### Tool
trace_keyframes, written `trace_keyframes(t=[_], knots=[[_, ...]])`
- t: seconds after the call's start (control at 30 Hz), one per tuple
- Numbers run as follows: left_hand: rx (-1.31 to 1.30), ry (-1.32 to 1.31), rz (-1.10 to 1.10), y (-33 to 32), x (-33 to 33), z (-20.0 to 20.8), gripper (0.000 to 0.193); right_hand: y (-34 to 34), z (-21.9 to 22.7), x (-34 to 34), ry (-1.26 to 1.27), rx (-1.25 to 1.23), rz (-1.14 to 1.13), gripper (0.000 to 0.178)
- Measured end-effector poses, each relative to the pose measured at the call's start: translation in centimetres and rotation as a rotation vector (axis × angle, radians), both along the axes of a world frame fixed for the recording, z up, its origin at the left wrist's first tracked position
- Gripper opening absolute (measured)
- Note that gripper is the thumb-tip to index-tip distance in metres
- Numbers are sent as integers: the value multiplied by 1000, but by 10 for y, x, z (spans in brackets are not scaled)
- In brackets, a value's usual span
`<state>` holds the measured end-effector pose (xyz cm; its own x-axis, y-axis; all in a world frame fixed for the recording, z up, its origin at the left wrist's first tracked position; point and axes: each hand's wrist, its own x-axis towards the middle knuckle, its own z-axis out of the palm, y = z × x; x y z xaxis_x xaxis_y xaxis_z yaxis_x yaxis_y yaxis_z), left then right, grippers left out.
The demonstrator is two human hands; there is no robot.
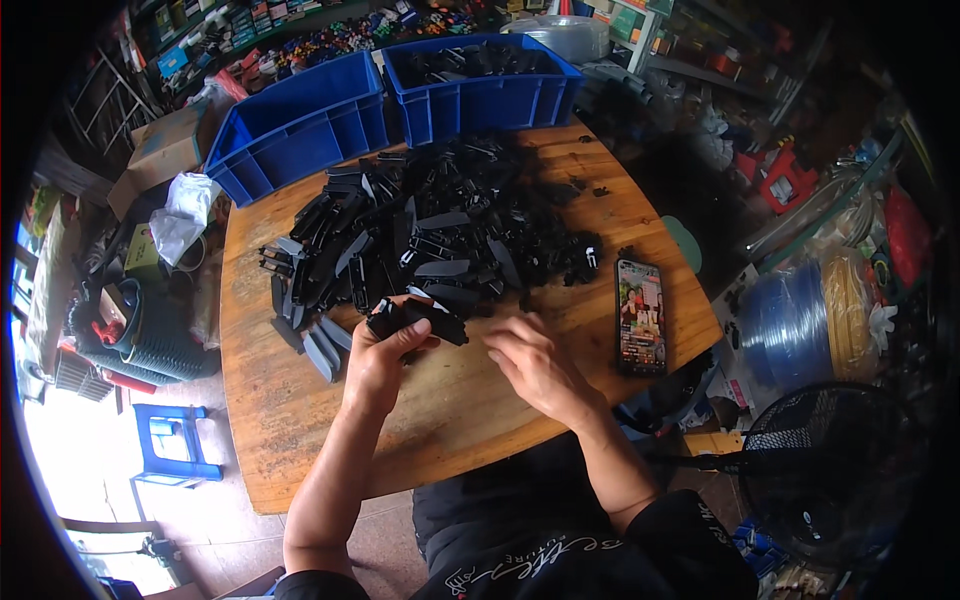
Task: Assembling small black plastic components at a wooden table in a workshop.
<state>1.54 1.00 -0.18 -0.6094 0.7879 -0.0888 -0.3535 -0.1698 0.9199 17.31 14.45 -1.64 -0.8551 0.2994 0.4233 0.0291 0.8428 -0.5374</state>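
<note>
My left hand (378, 362) is closed around a black plastic piece (438, 322), its thumb pressed along the top and the piece's end sticking out to the right. Another dark bit of plastic shows at the hand's left side; whether it belongs to the same piece I cannot tell. Just to the right, over the bare wood, my right hand (540, 368) hovers with loosely bent fingers apart, and nothing shows in them. Beyond both hands spreads a big heap of black plastic parts (440, 222), many long and narrow, some with flat grey faces.
The heap lies on a wooden table (300, 440). At its far edge stand a blue crate (300, 125) and a second blue crate (490, 105) holding black parts. A lit phone (640, 318) lies right. Beyond are a black fan (820, 450) and a blue stool (175, 440).
</note>
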Motion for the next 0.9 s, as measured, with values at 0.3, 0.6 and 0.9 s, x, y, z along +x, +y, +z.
trace_keyframes(t=[0.3, 0.6, 0.9], knots=[[7, 10, -30, 3, 1, 0, 24, 9, 10, 13, -80, 51, 36, 21], [37, 61, -105, 1, 10, 9, 26, -6, 23, 11, 191, -458, -25, 25], [-15, 198, -222, -3, 14, 12, 26, -15, 37, -6, 233, -463, 66, 21]])
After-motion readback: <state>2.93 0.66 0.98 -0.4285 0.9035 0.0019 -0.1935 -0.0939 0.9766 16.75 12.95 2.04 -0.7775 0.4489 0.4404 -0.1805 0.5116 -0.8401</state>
